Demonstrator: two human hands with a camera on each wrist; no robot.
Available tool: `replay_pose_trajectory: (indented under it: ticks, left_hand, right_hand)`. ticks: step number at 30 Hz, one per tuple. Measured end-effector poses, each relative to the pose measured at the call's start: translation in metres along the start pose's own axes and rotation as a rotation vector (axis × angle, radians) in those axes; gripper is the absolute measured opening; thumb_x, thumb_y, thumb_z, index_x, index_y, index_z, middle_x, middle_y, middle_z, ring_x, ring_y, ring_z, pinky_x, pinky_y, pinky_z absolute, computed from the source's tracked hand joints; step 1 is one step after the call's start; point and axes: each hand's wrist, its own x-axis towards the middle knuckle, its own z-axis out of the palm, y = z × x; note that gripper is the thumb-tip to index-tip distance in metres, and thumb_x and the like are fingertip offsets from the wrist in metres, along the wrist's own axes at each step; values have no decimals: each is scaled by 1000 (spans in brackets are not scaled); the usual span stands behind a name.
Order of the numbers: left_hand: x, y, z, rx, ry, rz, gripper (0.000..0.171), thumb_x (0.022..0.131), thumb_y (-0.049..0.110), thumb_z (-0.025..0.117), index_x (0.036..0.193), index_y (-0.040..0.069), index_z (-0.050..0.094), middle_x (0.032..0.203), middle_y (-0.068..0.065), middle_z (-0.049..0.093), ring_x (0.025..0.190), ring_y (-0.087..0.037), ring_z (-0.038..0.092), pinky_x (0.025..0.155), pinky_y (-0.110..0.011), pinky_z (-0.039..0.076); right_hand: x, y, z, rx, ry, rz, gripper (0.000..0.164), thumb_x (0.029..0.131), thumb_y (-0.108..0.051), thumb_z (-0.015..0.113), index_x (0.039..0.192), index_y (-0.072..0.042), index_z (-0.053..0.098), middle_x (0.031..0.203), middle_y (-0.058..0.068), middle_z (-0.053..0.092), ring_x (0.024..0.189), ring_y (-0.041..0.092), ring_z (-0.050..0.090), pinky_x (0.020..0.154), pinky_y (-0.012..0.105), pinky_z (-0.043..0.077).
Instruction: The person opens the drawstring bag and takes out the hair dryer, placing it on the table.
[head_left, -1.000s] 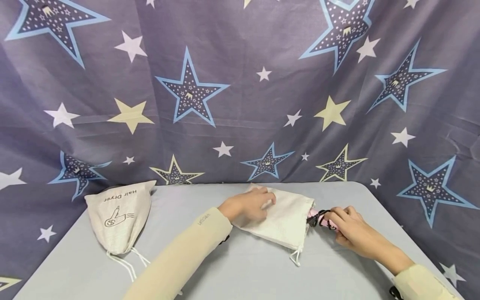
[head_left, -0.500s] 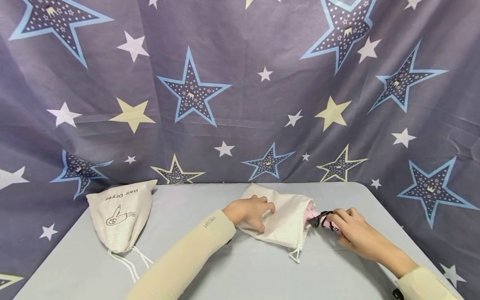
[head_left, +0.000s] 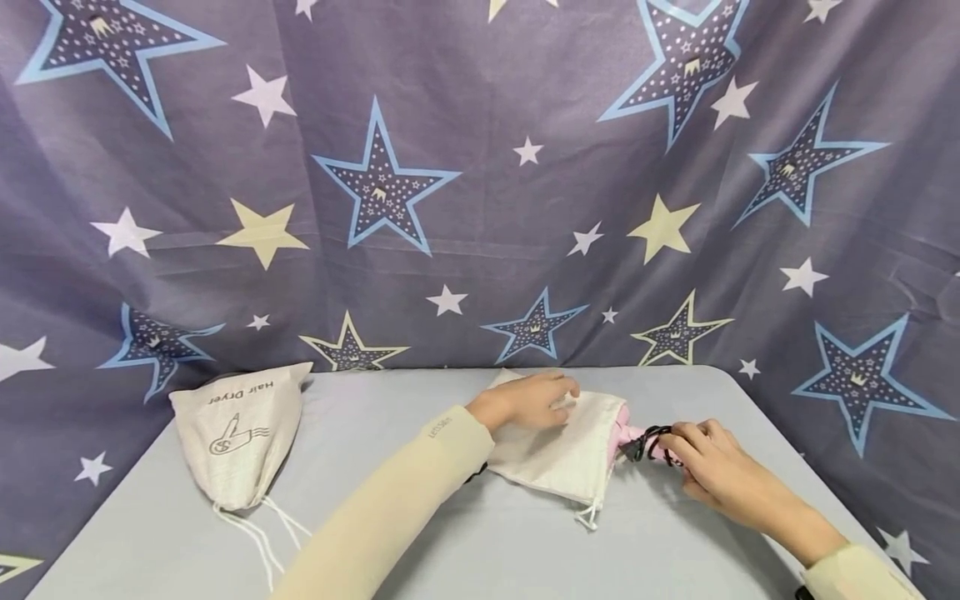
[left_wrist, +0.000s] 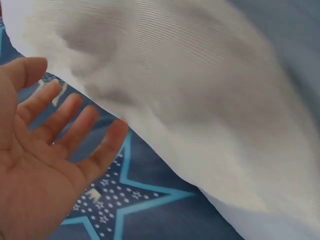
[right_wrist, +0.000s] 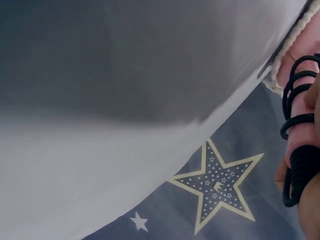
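In the head view, my right hand (head_left: 731, 471) grips the handle of a pink hair dryer (head_left: 621, 433) with a black cord (head_left: 636, 448) wound round it. The dryer's wider end sits in the mouth of a white cloth drawstring bag (head_left: 551, 467) lying on the table; the part inside is hidden. Loops of cord circle the pink handle (right_wrist: 299, 134) in the right wrist view. Over the closed end of the bag is my left hand (head_left: 528, 402), holding nothing. Its fingers (left_wrist: 107, 147) are spread and slightly bent beside the cloth in the left wrist view.
A second drawstring bag (head_left: 240, 433), printed "Hair Dryer", lies at the table's left with its white cords (head_left: 255, 533) trailing toward the front. The grey table (head_left: 585, 567) ends at a star-patterned curtain (head_left: 480, 208) behind.
My left hand has shifted right and slightly up over the bag. More of the pink dryer shows at the bag's mouth; my right hand has moved slightly right with it.
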Motion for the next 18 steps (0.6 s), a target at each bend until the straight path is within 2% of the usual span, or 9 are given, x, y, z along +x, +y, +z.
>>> replay_pose_trajectory:
  ticks: [4, 9, 12, 18]
  left_hand:
    - [8, 2, -5, -66, 49, 72, 46, 100, 30, 58, 143, 16, 52, 138, -2, 54, 124, -19, 48, 108, -30, 37]
    - [11, -2, -14, -183, 53, 133, 57, 84, 19, 67, 139, 19, 53, 132, -2, 54, 123, -20, 50, 104, -28, 38]
    - [11, -6, -17, -213, 41, 151, 55, 77, 13, 69, 130, 20, 54, 121, -1, 56, 112, -15, 53, 95, -24, 43]
    - [6, -11, -17, -250, 29, 184, 42, 77, 4, 69, 112, 20, 51, 103, -3, 55, 87, -11, 52, 76, -20, 44]
  right_hand:
    - [5, -5, -1, -31, 41, -34, 45, 78, -14, 46, 119, -6, 61, 114, 9, 58, 88, 28, 48, 77, 45, 42]
    - [13, -11, -4, -67, 101, -64, 41, 88, -16, 36, 117, -7, 63, 113, 12, 60, 89, 32, 52, 78, 48, 45]
    - [16, -14, -5, -92, 117, -78, 41, 94, -18, 31, 116, -7, 64, 113, 14, 60, 91, 33, 53, 79, 49, 47]
    - [18, -15, -2, -92, 206, -134, 40, 96, -17, 30, 113, -7, 65, 110, 16, 62, 88, 35, 54, 74, 49, 47]
